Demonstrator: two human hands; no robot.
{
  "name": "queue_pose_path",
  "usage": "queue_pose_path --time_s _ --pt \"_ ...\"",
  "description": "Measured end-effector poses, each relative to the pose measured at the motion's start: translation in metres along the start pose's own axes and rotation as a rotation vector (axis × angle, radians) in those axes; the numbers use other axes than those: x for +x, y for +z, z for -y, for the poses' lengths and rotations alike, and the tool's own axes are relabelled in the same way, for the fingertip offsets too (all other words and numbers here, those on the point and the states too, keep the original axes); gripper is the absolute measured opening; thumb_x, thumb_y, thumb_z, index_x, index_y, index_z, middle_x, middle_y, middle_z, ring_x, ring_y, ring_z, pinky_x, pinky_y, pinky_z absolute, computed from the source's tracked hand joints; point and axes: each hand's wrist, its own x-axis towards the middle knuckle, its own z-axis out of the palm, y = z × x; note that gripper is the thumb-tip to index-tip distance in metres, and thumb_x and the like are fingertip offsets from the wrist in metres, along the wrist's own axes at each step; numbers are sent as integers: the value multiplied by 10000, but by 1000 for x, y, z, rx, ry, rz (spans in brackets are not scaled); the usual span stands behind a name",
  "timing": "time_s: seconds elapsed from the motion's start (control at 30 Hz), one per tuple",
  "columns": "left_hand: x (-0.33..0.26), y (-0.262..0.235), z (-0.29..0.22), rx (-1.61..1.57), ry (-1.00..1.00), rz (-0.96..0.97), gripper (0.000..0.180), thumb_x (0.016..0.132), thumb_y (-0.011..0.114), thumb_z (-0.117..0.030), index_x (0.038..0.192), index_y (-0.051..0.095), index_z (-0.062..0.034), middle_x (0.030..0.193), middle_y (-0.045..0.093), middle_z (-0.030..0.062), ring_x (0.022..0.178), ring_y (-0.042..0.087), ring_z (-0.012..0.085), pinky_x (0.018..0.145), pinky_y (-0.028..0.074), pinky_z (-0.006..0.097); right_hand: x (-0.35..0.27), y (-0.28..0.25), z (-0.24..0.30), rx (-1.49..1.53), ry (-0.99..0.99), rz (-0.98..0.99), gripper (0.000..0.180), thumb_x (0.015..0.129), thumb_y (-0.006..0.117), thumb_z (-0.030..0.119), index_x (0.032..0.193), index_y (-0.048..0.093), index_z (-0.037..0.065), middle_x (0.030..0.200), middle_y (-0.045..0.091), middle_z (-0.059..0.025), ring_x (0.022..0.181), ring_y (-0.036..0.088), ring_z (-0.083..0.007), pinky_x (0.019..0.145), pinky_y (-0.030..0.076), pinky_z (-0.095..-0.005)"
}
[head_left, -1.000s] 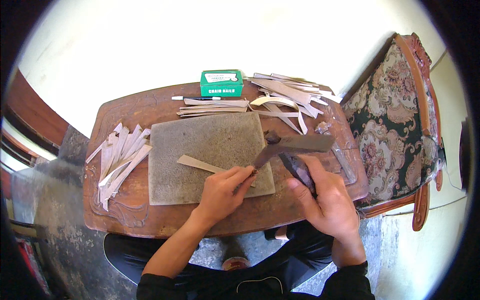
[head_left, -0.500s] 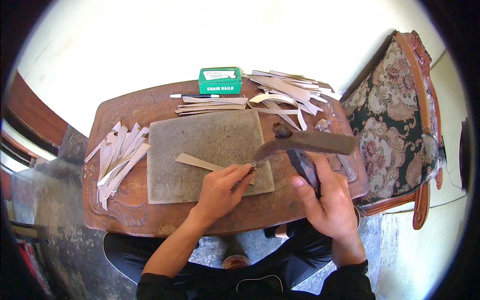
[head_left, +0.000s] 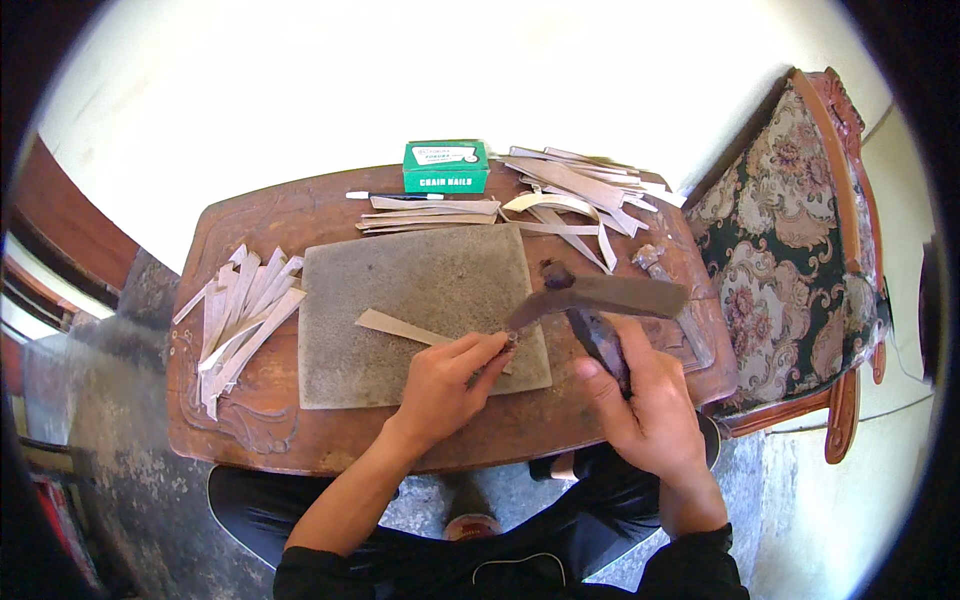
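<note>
A thin tan strip lies on a grey square mat in the middle of a small wooden table. My left hand pinches the strip's near end and presses it onto the mat. My right hand grips the dark handle of a curved broad-bladed knife. Its blade points left, and the tip rests at the strip's end beside my left fingers.
A heap of cut strips lies on the table's left side. More strips are piled at the back right, next to a green box and a white pen. A floral upholstered chair stands to the right.
The knife blade has swung down and left, and its tip now meets the strip by my left fingers. My right hand has shifted slightly lower. The left hand stays put.
</note>
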Motion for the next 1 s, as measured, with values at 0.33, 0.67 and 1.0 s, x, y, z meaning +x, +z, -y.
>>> queue_pose_path --time_s 0.33,0.67,1.0 --pt "-2 0 3 11 25 -40 169 904 718 -33 1071 727 -10 966 742 132 719 705 224 564 506 301 19 0 -7 55 32 -27 259 1010 631 213 1156 560 11 731 622 -183 647 640 -389 597 468 -426" --pt "-2 -23 -1 -240 -161 -12 178 897 733 -58 1069 726 -14 988 753 110 620 641 148 551 493 283 78 73 -66 256 48 11 367 1022 609 316 1194 568 -6 862 677 -209 743 661 -323 691 501 -408" --pt "-8 -84 -1 418 94 399 201 871 699 -168 1063 759 -155 979 654 43 1009 602 266 896 478 426 88 118 -84 -166 -246 -58 358 929 680 217 1191 581 -5 1097 633 -218 1025 619 -402 850 508 -484"
